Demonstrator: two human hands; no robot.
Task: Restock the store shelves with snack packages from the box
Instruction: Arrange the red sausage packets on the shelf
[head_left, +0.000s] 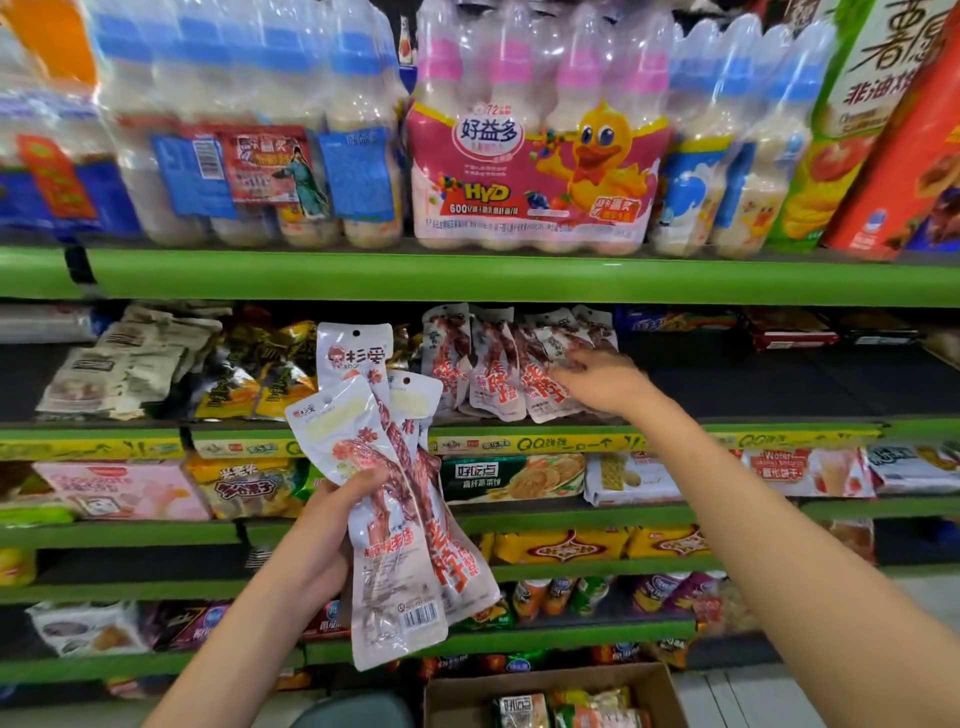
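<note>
My left hand (324, 530) grips a fanned bunch of long white snack packages (395, 519) with red print, held upright in front of the shelves. My right hand (597, 382) reaches onto the second shelf (727, 410) and touches a row of the same white-and-red packages (493, 364) standing there; its fingers look fairly straight and blurred. A cardboard box (660, 686) with more snack packs sits on the floor at the bottom.
Multipacks of drink bottles (535, 145) fill the top green shelf. Beige and yellow-black snack bags (171, 364) lie left of the row. To the right of my hand the second shelf is dark and bare. Lower shelves carry biscuit packs (514, 475).
</note>
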